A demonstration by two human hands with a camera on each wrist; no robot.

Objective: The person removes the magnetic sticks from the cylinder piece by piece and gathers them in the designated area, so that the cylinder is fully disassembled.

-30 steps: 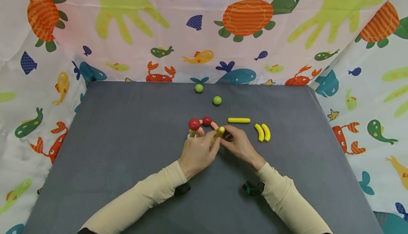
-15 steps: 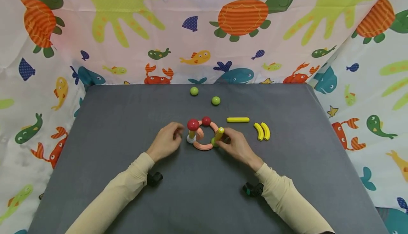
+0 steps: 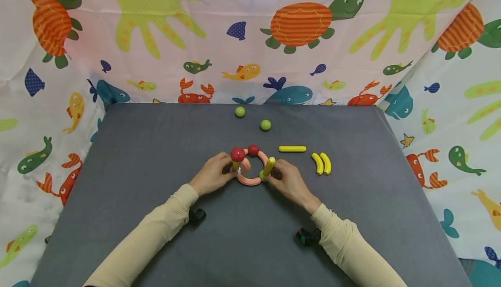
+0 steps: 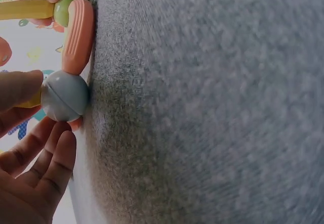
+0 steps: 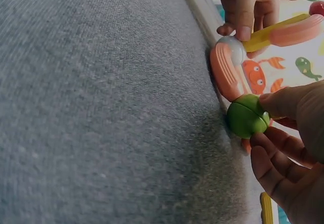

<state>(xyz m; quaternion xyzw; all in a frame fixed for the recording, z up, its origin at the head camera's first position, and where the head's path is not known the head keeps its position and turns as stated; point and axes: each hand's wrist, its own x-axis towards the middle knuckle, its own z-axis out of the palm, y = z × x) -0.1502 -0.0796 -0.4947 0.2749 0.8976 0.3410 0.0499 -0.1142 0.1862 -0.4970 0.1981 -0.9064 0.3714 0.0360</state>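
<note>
A ring of curved pink rods [image 3: 249,181] and balls lies on the grey table. At its left side my left hand [image 3: 211,174] pinches the white ball [image 4: 65,96] between thumb and fingers. From that ball a yellow rod [image 3: 235,166] rises, topped by a large red ball [image 3: 237,154], with a curved pink piece beside it. My right hand [image 3: 290,182] grips the green ball [image 5: 248,117] at the ring's right, and a straight yellow rod [image 3: 269,165] stands up from it, its upper end bare. A second red ball [image 3: 253,150] sits at the far side.
Two loose green balls [image 3: 240,111] [image 3: 265,125] lie towards the table's far edge. Right of the ring are a straight yellow rod [image 3: 292,149] and two curved yellow rods [image 3: 322,164]. A cloth printed with sea animals [image 3: 301,25] hangs behind.
My left hand let go near the right-hand yellow rod, drew back left, then came in to the white ball. My right hand has stayed at the green ball.
</note>
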